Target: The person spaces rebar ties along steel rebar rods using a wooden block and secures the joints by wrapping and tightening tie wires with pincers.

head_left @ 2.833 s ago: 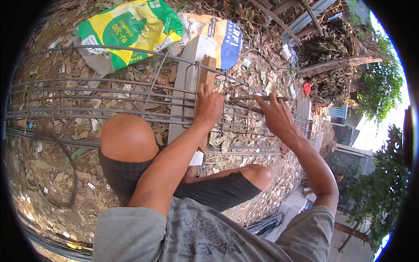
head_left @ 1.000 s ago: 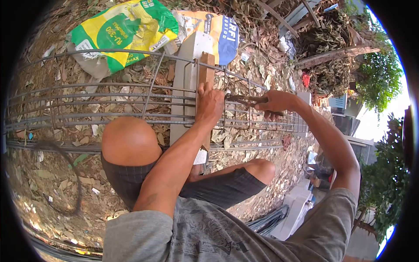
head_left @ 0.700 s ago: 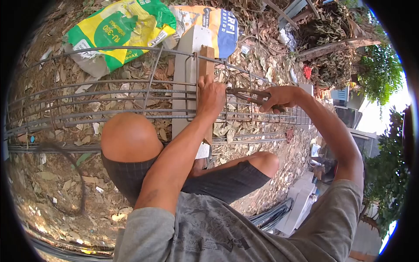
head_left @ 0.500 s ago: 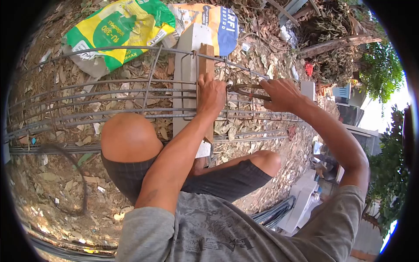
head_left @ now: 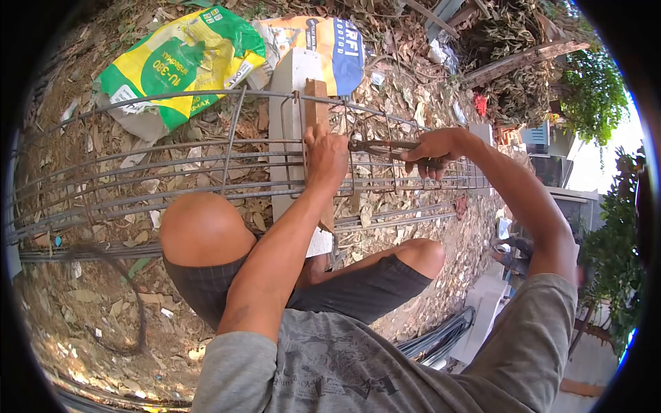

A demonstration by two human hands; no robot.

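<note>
A long cage of steel rebar (head_left: 138,166) with bent stirrups crosses in front of me, propped over a pale concrete beam (head_left: 279,131) and a brown wood block (head_left: 317,103). My left hand (head_left: 326,157) is closed round the cage beside the block, its fingers curled over a bar. In my right hand (head_left: 441,150) are the handles of dark pincers (head_left: 385,146), fingers wrapped about them. The pincers' jaws meet the cage by a stirrup, just right of my left hand. Whether they grip wire there is too small to make out.
A green and yellow sack (head_left: 182,65) and an orange and blue sack (head_left: 341,55) lie beyond the cage. Dry leaves and litter cover the ground. Bundled dark rods (head_left: 441,337) lie at lower right, near grey concrete pieces (head_left: 482,310). Another person's legs (head_left: 513,255) show at right.
My right hand has turned over and the pincers have rotated with it; their handles look closer together. My left hand stays by the wood block. The view has shifted slightly.
</note>
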